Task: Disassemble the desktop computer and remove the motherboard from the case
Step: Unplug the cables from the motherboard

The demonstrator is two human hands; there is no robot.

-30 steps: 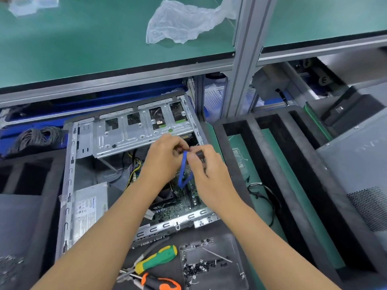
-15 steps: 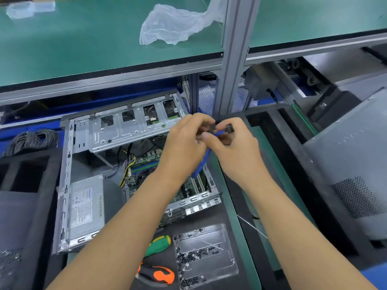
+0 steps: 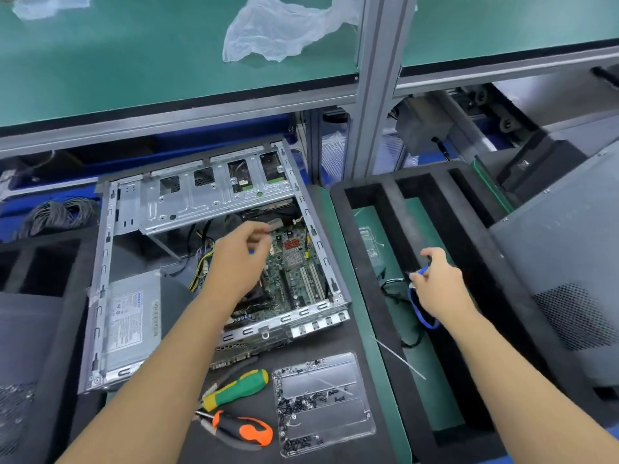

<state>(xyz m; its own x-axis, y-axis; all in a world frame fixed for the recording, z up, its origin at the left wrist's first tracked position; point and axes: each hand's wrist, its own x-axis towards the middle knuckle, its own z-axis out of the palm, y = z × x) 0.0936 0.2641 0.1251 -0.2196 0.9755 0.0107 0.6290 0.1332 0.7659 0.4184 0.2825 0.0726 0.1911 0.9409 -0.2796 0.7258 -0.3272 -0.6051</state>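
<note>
The open desktop case [image 3: 100, 296] lies flat, with the green motherboard [image 3: 294, 259] inside, a silver power supply [image 3: 129, 326] at its left and a metal drive cage [image 3: 201, 195] across its far end. My left hand [image 3: 239, 259] hovers over the motherboard with loosely curled fingers and holds nothing. My right hand [image 3: 438, 286] is out to the right over a slot of the black foam tray [image 3: 392, 222]. It pinches one end of a blue cable [image 3: 422, 318], whose loop hangs under the palm above black wires in the slot.
A green-handled screwdriver [image 3: 237, 390], orange-handled pliers [image 3: 244, 430] and a clear screw tray [image 3: 321, 403] lie in front of the case. A grey side panel [image 3: 562, 262] leans at right. A metal post [image 3: 375, 78] rises behind, and grey coiled cables [image 3: 57, 212] sit far left.
Both hands held the blue cable together over the case. Now they have parted: the right hand has carried the cable right over the foam tray, and the left hand stays above the motherboard.
</note>
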